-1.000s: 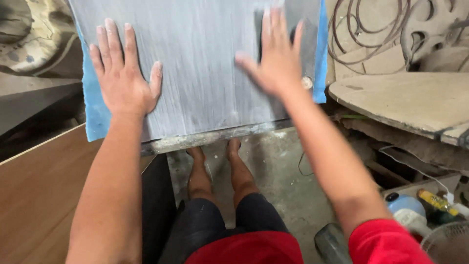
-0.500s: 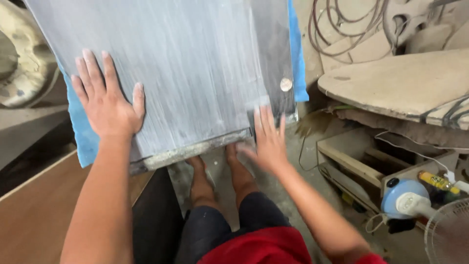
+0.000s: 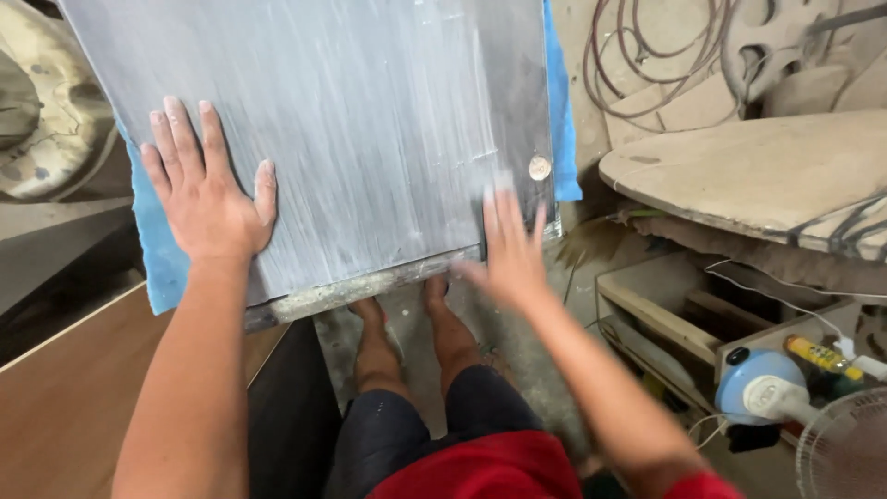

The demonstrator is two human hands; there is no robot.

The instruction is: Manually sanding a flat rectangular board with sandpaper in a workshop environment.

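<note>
A large grey board [image 3: 370,139], streaked with white dust, lies tilted in front of me over a blue sheet [image 3: 152,249] that shows at its left and right edges. My left hand [image 3: 208,189] lies flat on the board near its lower left, fingers spread. My right hand [image 3: 508,249] is blurred at the board's lower right edge, fingers apart and holding nothing. A small round disc [image 3: 540,167] sits near the board's right edge.
My bare feet [image 3: 407,314] stand on the concrete floor below the board. A brown wooden panel [image 3: 74,397] lies at lower left. On the right are a rounded wooden tabletop [image 3: 758,176], an open wooden crate [image 3: 684,314], a blue plug reel [image 3: 762,393], a fan and coiled cables.
My right hand slid down from the board's upper right to its lower right edge. The view shifted, and the left hand stayed flat on the board.
</note>
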